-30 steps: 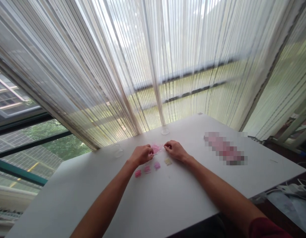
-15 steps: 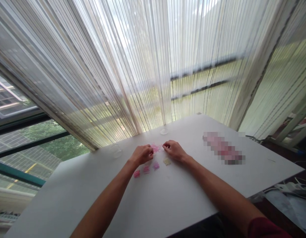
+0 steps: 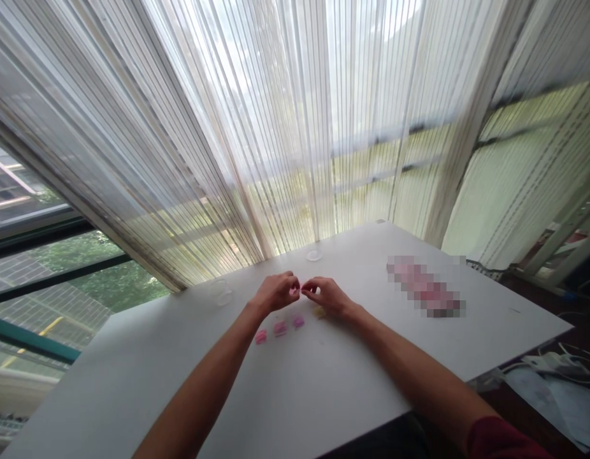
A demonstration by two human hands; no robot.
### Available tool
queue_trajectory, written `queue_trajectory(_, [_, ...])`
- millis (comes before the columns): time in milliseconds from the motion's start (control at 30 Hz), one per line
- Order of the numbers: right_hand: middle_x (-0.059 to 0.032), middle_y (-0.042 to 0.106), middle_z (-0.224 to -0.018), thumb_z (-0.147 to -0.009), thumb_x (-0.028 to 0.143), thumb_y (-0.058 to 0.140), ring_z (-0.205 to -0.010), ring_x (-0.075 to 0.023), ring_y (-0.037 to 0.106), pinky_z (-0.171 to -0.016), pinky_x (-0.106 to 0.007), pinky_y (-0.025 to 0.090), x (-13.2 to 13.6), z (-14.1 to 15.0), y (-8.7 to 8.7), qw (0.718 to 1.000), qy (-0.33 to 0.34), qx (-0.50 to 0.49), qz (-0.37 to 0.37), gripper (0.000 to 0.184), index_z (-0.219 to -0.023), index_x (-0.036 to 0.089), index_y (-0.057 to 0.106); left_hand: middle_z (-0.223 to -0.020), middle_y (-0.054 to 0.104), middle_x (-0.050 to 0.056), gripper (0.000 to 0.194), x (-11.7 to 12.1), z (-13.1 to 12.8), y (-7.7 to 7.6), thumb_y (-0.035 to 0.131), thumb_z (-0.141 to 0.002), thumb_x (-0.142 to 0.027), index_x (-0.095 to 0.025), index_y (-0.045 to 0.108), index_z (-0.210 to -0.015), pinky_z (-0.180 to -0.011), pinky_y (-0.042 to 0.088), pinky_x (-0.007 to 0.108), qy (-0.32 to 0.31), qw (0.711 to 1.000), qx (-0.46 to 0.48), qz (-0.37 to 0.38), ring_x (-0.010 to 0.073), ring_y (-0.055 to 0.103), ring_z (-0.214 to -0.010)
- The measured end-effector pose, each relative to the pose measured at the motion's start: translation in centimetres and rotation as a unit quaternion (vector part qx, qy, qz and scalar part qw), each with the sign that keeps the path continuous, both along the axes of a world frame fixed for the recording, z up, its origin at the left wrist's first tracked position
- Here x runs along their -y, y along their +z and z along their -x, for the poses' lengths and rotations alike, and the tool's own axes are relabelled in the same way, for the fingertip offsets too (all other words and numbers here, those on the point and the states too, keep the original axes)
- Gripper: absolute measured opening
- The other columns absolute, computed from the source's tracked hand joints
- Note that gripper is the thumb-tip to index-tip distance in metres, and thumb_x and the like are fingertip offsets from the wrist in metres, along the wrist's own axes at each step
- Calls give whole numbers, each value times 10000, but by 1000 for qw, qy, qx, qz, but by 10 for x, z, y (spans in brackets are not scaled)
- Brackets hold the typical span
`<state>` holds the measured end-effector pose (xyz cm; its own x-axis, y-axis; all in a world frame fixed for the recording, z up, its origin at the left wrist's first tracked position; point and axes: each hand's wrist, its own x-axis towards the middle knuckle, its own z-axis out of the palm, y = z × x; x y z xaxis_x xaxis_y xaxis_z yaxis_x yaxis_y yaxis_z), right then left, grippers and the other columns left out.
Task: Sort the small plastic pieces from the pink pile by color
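Note:
My left hand point(image 3: 277, 292) is closed in a pinch above the white table point(image 3: 194, 376). Fingertips nearly meeting it, my right hand point(image 3: 329, 296) pinches too. Whatever either holds is too small to make out; a hint of pink shows by the left fingers. On the near side of the hands lies a row of small piles: a red-pink pile point(image 3: 260, 336), a pink pile point(image 3: 280, 328), a purple pile point(image 3: 299, 322) and a yellowish pile point(image 3: 319, 313) partly under my right hand. Their pieces are too small to name.
Two clear round dishes or lids stand toward the window: one clear dish point(image 3: 315, 255) behind the hands, another clear dish point(image 3: 222, 294) to the left. A blurred pinkish object point(image 3: 424, 287) lies on the right. Sheer curtains point(image 3: 295, 127) hang along the table's far edge.
My hands have come together, the right one moving left until the fingertips almost meet. The loose pink pile seen between them is now mostly hidden. The view has shifted slightly.

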<state>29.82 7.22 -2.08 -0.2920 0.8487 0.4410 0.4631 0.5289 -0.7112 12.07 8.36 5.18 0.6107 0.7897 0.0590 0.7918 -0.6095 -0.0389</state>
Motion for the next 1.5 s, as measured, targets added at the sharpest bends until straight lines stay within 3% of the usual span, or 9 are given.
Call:
queue_trajectory(167, [-23, 719, -813, -828, 204, 641, -716, -134, 630, -749, -261, 493, -3, -3, -2, 1000, -25, -16, -1, 95, -847, 189, 733, -1015, 662, 35, 239, -2, 3, -4, 577, -838, -325, -231, 683, -1031, -676, 470, 248, -8, 1000, 18, -10, 176, 656, -810])
queue_trajectory(367, [-20, 723, -800, -819, 224, 645, -710, -133, 632, -744, -258, 500, -5, -4, -3, 999, -27, -30, 14, 99, -845, 183, 732, -947, 677, 30, 212, -4, 4, -6, 532, -886, -325, -231, 717, -931, -675, 468, 248, -11, 999, 46, -13, 167, 653, -775])
queue_trajectory(667, [-26, 712, -788, -811, 225, 642, -714, -139, 627, -732, -266, 492, -6, -8, -3, 999, -38, -17, 29, 100, -836, 177, 727, -941, 710, 33, 211, -6, 12, -10, 505, -909, -299, -215, 686, -977, -695, 476, 248, 0, 998, 62, 2, 161, 648, -760])
queue_trajectory(800, [-22, 695, -774, -831, 239, 617, -692, -135, 612, -715, -263, 488, -7, -14, 1, 997, -63, -36, -12, 112, -833, 184, 715, -847, 721, 19, 200, -3, 23, -10, 538, -888, -317, -217, 701, -947, -683, 474, 245, 32, 995, 92, 2, 160, 651, -720])
queue_trajectory(1000, [-61, 683, -840, -908, 310, 522, -723, -155, 607, -735, -279, 493, -11, -8, 2, 977, -162, -104, -88, 226, -898, 165, 695, -768, 708, 2, 163, 8, 34, -9, 580, -859, -300, -213, 708, -911, -647, 454, 230, 50, 991, 125, -5, 146, 637, -679])
queue_trajectory(1133, [-67, 683, -812, -885, 273, 560, -737, -173, 610, -786, -310, 490, -14, -3, -5, 989, -139, 2, -41, 204, -945, 163, 720, -728, 697, -5, 124, 11, 34, -12, 610, -835, -271, -204, 711, -860, -616, 431, 215, 50, 988, 144, -8, 128, 619, -637])
queue_trajectory(1233, [-66, 689, -831, -904, 270, 520, -706, -160, 611, -760, -301, 495, -11, -5, -5, 990, -139, -2, -33, 235, -962, 168, 724, -705, 691, -6, 115, 11, 32, -16, 619, -828, -261, -201, 716, -842, -603, 424, 211, 47, 985, 168, -5, 122, 612, -620])
queue_trajectory(1400, [-49, 708, -885, -858, 324, 595, -749, -153, 643, -703, -271, 505, -3, -6, -2, 999, -9, -24, -27, 249, -1042, 192, 699, -714, 698, -4, 154, 9, 22, -22, 619, -843, -308, -211, 729, -888, -598, 428, 208, 27, 980, 198, 13, 124, 621, -629])
queue_trajectory(1500, [-39, 719, -823, -848, 312, 604, -720, -147, 644, -682, -260, 503, -1, -3, -3, 999, 22, -26, 0, 194, -935, 180, 717, -718, 701, -4, 170, 8, 15, -23, 613, -849, -322, -212, 730, -902, -595, 428, 208, 20, 979, 204, 19, 127, 625, -641])
